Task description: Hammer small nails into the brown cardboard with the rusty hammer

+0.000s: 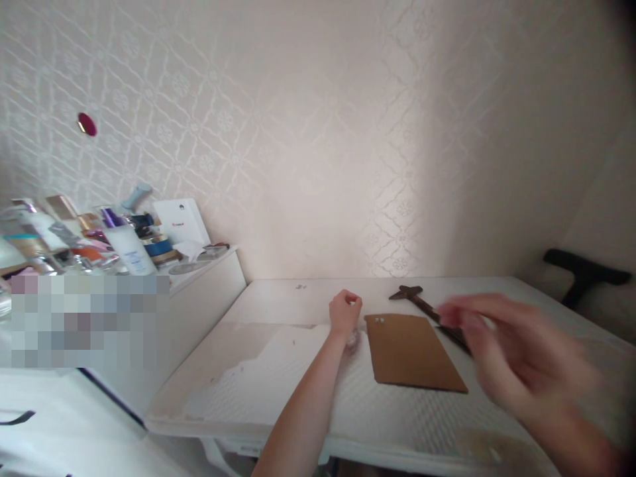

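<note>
My left hand (345,313) rests near the far left corner of a brown cardboard sheet (412,354), its fingers curled together. Whatever they hold, if anything, is hidden. On the right, my right hand (517,351) is raised above the table and blurred by motion. Its thumb and fingertips come together, and I cannot make out anything between them. A hammer (422,303) lies behind the cardboard, its handle running partly out of sight behind my right hand. Small pale bits (379,320) sit on the cardboard's far left corner.
The white table (278,371) has a worn, peeling surface. Tiny dark pieces (301,287) lie near its back edge. At left, a white cabinet (199,311) carries crowded bottles (130,248) and a white box (183,222). A black T-shaped object (586,268) stands at right.
</note>
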### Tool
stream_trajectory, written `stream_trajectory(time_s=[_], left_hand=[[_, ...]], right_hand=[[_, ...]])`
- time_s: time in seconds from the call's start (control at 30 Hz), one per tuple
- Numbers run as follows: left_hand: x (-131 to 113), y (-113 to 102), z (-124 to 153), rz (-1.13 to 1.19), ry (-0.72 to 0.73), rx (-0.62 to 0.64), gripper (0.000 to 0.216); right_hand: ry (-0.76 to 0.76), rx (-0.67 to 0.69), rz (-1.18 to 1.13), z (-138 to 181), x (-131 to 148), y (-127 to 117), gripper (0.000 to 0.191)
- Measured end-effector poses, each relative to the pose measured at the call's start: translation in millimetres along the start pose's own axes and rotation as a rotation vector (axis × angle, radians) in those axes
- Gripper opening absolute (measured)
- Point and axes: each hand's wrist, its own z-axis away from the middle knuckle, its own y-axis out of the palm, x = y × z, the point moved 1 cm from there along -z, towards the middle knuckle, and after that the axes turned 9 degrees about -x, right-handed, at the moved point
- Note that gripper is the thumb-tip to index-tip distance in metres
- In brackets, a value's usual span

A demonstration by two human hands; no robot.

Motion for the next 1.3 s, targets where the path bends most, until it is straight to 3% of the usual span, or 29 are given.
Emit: stream_trajectory(time_s=[0.07, 0.13, 0.27, 0.43, 0.8, 1.3], left_hand=[[0, 6, 1, 0.072, 0.008, 0.036, 0.006], [-2, 11, 3, 0.149, 0.043, 0.082, 0.009], [-7, 17, 6, 0.19, 0.157, 0.156, 0.015], [-7, 19, 8, 0.183, 0.201, 0.239, 0.012], [-10, 18, 17, 0.098, 0.252, 0.347, 0.01], [-7, 18, 21, -0.035, 0.437, 0.349, 0.016]], right_hand=[[0.164, 0.062, -0.025, -15, -30, 43, 0.028], [0.223, 0.187, -0.117, -14, -64, 82, 0.027], [0.287, 0.281, -0.092, 16, -115, 120, 0.029], [0.167, 0.435, 0.033, 34, -127, 120, 0.028], [0.137, 0.472, 0.18, 27, -127, 112, 0.027], [0.144, 0.481, 0.183, 27, -126, 109, 0.027]])
